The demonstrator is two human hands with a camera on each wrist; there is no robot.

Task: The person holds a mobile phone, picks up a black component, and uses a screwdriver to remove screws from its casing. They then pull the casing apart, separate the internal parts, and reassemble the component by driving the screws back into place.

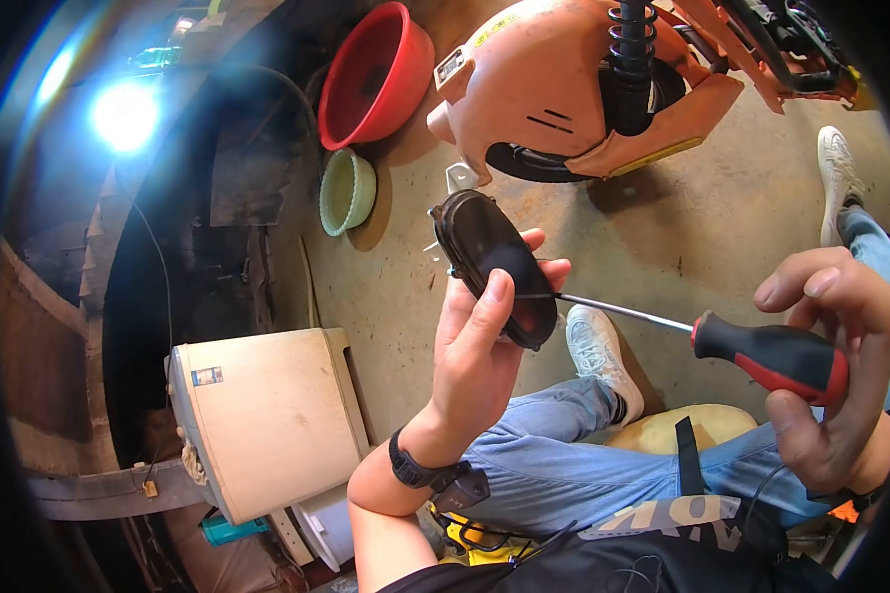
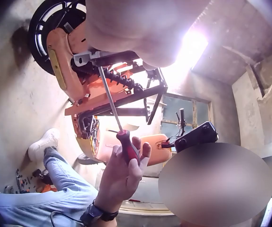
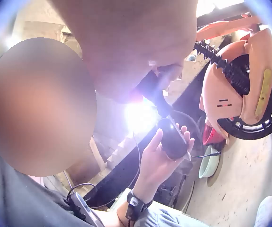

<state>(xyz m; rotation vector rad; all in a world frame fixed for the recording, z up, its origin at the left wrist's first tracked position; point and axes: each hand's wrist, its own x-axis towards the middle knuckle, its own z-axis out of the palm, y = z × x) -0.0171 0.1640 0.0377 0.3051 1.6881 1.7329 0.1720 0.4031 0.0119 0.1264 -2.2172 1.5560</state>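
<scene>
My left hand (image 1: 470,346) holds up a glossy black oval housing (image 1: 494,259), thumb across its front and fingers behind it. Small metal tabs stick out along the housing's left edge, and a light bracket shows at its top. A screwdriver (image 1: 756,351) with a red and black handle is in my right hand (image 1: 845,326), gripped between thumb and curled fingers. Its shaft (image 2: 108,97) runs left, and the tip is right at the housing's lower right edge. In the right wrist view, the housing (image 3: 172,139) lies in the left palm.
An orange scooter (image 1: 554,89) with a black spring shock stands ahead. A red basin (image 1: 405,74) and a pale green basin (image 1: 348,193) sit on the floor to its left. A whitish box (image 1: 277,415) is at the left, near a bright lamp (image 1: 126,117). Legs in jeans (image 1: 544,435) stretch below the hands.
</scene>
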